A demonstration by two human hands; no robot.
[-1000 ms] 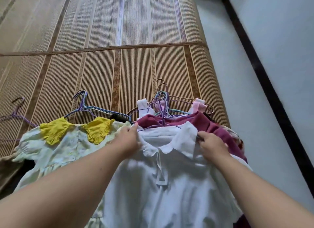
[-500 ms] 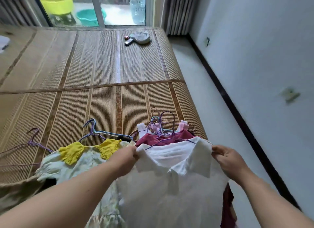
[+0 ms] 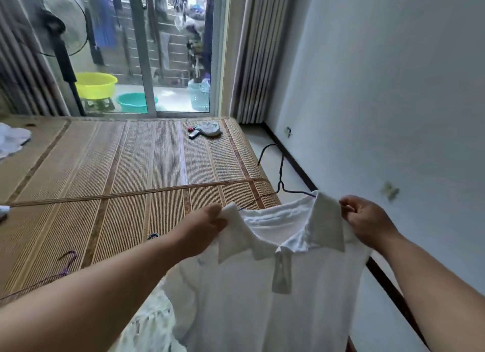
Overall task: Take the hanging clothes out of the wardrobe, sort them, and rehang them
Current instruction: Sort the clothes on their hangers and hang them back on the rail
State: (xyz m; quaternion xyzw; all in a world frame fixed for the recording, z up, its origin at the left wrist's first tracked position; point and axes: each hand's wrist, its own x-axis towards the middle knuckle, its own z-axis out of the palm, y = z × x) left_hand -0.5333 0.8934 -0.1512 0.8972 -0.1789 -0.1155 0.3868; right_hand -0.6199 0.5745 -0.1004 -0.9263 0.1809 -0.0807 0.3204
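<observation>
A white collared shirt (image 3: pixel 275 294) hangs in the air in front of me on a dark wire hanger (image 3: pixel 280 173), whose hook sticks up above the collar. My left hand (image 3: pixel 202 231) pinches the shirt's left shoulder. My right hand (image 3: pixel 367 220) grips its right shoulder by the collar. Under the shirt, at the bottom, a pale floral garment (image 3: pixel 152 322) lies on the bamboo mat (image 3: pixel 118 162). A purple hanger (image 3: pixel 65 265) lies on the mat at the left. The pile of other clothes is hidden behind the shirt.
A white wall (image 3: pixel 393 89) runs along the right, with a narrow floor strip (image 3: pixel 262 147) beside the mat. Far ahead are a glass sliding door (image 3: pixel 170 49), a standing fan (image 3: pixel 57 36), curtains and a small grey bundle (image 3: pixel 207 129) on the mat.
Both hands have lifted the white shirt on its hanger up off the pile. My view has tilted up from the mat to the window and wall.
</observation>
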